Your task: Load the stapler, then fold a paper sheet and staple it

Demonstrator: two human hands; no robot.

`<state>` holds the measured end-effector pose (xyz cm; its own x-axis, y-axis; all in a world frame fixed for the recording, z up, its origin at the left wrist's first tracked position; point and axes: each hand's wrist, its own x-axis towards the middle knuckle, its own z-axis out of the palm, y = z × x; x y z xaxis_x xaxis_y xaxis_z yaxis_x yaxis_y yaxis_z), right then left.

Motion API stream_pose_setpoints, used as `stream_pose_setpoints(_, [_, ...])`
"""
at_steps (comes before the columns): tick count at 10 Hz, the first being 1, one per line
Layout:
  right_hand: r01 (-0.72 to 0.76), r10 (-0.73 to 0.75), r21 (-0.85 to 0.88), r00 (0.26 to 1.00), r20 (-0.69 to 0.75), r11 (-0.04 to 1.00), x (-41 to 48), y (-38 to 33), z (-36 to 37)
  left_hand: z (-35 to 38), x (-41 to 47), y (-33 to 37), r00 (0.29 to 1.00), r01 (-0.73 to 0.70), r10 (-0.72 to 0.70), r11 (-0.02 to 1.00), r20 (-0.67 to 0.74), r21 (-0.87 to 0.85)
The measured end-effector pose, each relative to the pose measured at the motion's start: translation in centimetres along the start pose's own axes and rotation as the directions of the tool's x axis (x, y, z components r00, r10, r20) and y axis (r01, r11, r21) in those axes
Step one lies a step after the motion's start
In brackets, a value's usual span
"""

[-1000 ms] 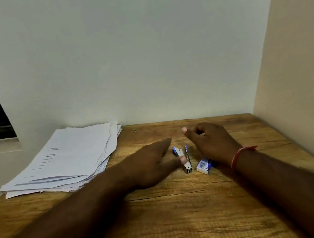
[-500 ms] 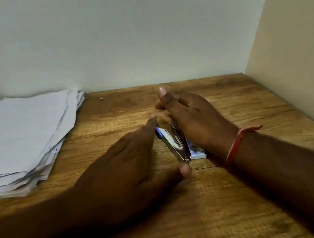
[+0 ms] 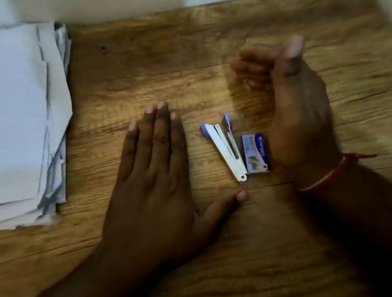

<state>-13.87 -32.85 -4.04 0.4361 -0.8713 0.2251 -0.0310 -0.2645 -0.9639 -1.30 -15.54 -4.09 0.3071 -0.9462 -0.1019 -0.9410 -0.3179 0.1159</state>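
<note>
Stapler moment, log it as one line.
stapler: on desk, untouched | staple box: beside it | left hand: flat, empty | right hand: raised, curled | paper stack: far left

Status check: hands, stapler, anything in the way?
Left hand flat on table, empty. Right hand loosely curled, holding nothing visible. Stapler on table between them, staple box beside it. Paper stack far left; nothing blocking.

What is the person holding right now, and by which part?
Nothing. The left hand lies flat and open on the table. The right hand is curled but looks empty. The stapler and staple box lie untouched between them.
</note>
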Motion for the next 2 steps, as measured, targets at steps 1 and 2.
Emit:
stream_pose_setpoints(1, [-0.042, 0.035, -0.084, 0.996, -0.084, 0.996, -1.0, -0.8, 0.0, -0.7, -0.2, 0.4, 1.0, -0.011, 0.009, 0.998, -0.021, -0.067])
stream_pose_setpoints(2, [-0.117, 0.106, -0.198, 0.992, -0.062, 0.973, -2.0, -1.9, -1.0, -1.6, -0.3, 0.7, 1.0, -0.026, 0.026, 0.995, -0.01, -0.1])
